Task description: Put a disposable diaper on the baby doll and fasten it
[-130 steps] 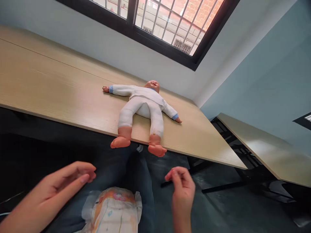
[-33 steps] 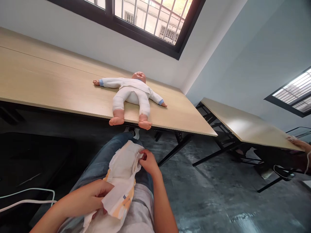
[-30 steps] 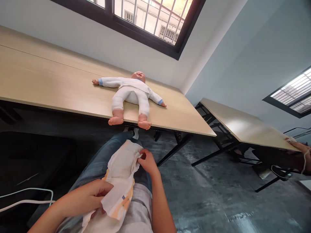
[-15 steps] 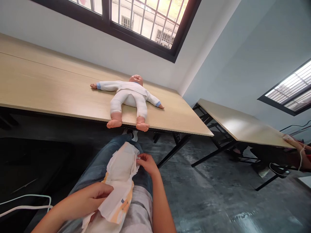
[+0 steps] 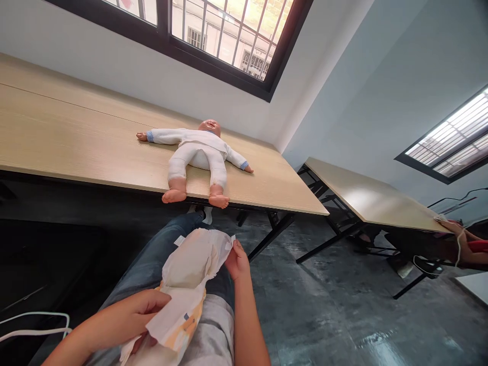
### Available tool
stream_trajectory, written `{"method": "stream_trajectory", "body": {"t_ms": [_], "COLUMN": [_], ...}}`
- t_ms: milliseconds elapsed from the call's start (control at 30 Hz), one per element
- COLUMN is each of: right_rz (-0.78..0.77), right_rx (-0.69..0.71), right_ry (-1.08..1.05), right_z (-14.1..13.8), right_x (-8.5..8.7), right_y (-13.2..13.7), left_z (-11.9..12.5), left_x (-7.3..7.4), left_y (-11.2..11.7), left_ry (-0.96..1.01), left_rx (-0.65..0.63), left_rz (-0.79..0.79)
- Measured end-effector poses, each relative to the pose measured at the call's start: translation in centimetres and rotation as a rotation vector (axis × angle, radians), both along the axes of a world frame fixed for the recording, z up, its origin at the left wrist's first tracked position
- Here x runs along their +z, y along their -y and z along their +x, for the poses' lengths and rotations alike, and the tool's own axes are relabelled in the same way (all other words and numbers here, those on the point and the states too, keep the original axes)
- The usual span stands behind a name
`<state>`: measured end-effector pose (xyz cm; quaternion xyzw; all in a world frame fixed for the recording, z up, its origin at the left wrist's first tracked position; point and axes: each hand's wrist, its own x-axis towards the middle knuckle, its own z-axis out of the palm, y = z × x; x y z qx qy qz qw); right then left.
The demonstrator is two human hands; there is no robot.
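A white diaper [image 5: 186, 264] with yellow-orange printed edges lies lengthwise across my lap, partly unfolded. My right hand [image 5: 238, 259] pinches its far right corner by the tab and holds that side out. Lower down, my left hand [image 5: 147, 315] is closed on the near left part, some fingers hidden beneath the material. Beyond my knees, a baby doll [image 5: 202, 147] in a white outfit with blue cuffs lies on its back on the wooden table [image 5: 76, 147]. Its bare feet reach the table's front edge, apart from both hands.
A barred window [image 5: 224, 40] is above the table. To the right stands a second table [image 5: 366, 195] with black folding legs; another person's arm [image 5: 453, 229] rests at its far end. White cables [image 5: 38, 323] are at the lower left, beside a dark surface.
My right hand has moved outward to the right, drawing the diaper's far corner out and spreading that end wider. The left hand keeps its hold. The view has shifted slightly.
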<state>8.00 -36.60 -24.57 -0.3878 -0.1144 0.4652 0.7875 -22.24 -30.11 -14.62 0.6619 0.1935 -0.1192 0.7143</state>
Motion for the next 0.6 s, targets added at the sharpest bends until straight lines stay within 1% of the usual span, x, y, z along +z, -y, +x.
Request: {"method": "stream_trajectory", "body": {"t_ms": [33,100,200,267,333,400,500,600], "right_rz": [0.004,0.016,0.01,-0.041,-0.095,-0.115,-0.088,-0.062], "right_rx": [-0.015,0.006,0.1,0.111,0.079,0.05,0.012,-0.056], "right_ry": [-0.032,-0.05,0.033,0.074,0.081,0.06,0.008,-0.036], "right_z": [0.0,-0.2,-0.7,-1.0,-1.2,-1.2,-1.2,-1.0], "right_x": [-0.1,-0.2,-0.3,-0.2,0.0,0.2,0.6,1.1], "right_y": [0.1,0.5,1.0,1.1,0.9,0.7,0.5,0.4], "left_z": [0.0,0.0,-0.1,-0.1,-0.2,-0.2,-0.3,-0.3], "left_x": [0.0,-0.1,-0.3,-0.4,-0.5,-0.7,-0.9,-1.0], "left_y": [0.0,-0.1,-0.1,0.0,0.0,0.0,0.0,0.0], "left_ry": [-0.002,-0.008,-0.015,-0.013,-0.012,-0.015,-0.024,-0.023], "left_rx": [-0.003,0.004,0.032,0.031,0.031,0.043,0.054,0.05], "left_rz": [-0.006,-0.014,-0.006,-0.003,-0.007,-0.012,-0.004,0.007]}}
